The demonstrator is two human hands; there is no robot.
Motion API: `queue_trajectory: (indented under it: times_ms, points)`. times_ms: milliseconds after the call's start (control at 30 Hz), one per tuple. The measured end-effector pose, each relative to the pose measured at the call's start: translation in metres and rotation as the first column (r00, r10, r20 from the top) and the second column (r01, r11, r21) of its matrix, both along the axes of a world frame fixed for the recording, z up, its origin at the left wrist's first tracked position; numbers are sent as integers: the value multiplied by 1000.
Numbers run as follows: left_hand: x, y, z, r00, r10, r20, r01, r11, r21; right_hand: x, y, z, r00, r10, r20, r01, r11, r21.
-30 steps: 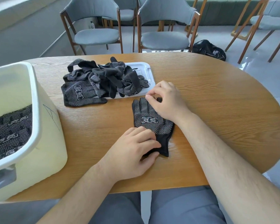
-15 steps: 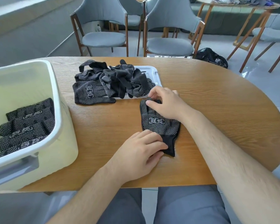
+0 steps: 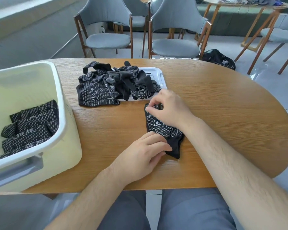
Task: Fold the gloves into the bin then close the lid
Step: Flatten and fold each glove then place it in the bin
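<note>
A black dotted glove lies flat on the wooden table, fingers pointing away from me. My right hand pinches its fingertip end with curled thumb and fingers. My left hand rests on the cuff end with fingers laid flat on the fabric. A pile of loose black gloves sits further back, partly on the white lid. The pale bin stands at the left, open, with several folded gloves inside.
Grey chairs stand beyond the table's far edge. A black bag lies on the floor to the right of them. The table's rounded edge curves close on the right. My legs are under the near edge.
The view has shifted so the bin shows more of its inside. My right hand's fingers have curled tighter onto the glove's fingertip end. The left hand stays on the cuff.
</note>
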State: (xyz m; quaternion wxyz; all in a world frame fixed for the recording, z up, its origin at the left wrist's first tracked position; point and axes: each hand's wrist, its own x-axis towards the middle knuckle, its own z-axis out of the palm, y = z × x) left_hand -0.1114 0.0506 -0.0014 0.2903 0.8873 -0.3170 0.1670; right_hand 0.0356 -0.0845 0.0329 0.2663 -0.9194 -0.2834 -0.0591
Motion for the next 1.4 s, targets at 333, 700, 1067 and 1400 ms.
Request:
queue_trajectory:
  times_ms: [333,700,1067,1400]
  points:
    - [3,8,-7,857,510,-77,-511,860,6,-9,-2,-10,990,51,-132,-51,999,2]
    - [25,22,-4,832,506,-229,-525,851,-30,-98,-42,7,978,168,-120,-184,973,-136]
    - [56,14,-4,794,596,-117,-559,793,241,-109,-55,-18,981,190,-39,-191,981,-20]
    - [50,10,-4,908,414,60,-418,900,125,-72,-56,-15,1000,-28,14,29,993,-113]
